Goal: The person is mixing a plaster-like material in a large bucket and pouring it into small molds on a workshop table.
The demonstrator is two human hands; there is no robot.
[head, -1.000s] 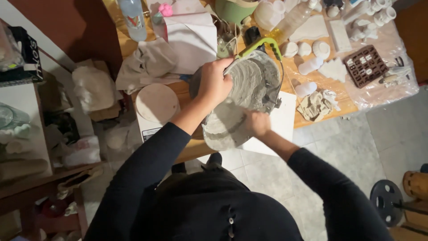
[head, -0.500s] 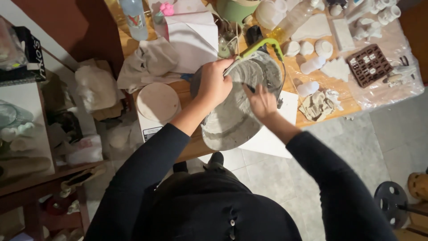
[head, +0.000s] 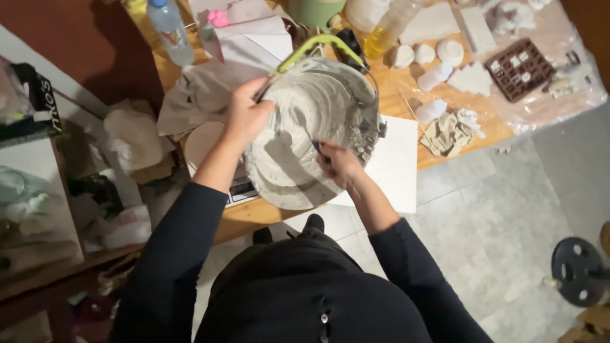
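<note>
Whereas half a second ago the right hand reached over the far inner wall, it now sits lower, at the near-right inside of the bucket; the left hand keeps its grip on the rim.

Items, left to right, placed relative to the bucket (head: 305,133):
- Water bottle (head: 169,28), clear with blue cap: well to the upper left, on the wooden table (head: 273,213).
- Crumpled grey paper (head: 197,95): just left of the bucket.
- Left hand (head: 246,115): closed over the bucket's left rim, fingers curled inside.
- Bucket: grey, coated with pale wet plaster, at the table's near edge, tilted so its mouth faces the person; long axis leans from the table toward the camera. Green handle (head: 318,44) arches over the far rim.
- Right hand (head: 337,162): inside the near-right wall, fingers closed on a small dark tool, kind not discernible.
- White board (head: 394,162): touching the bucket's right side.
- White plaster casts (head: 438,63): upper right, apart.
- Brown mould tray (head: 520,67): far right.
</note>
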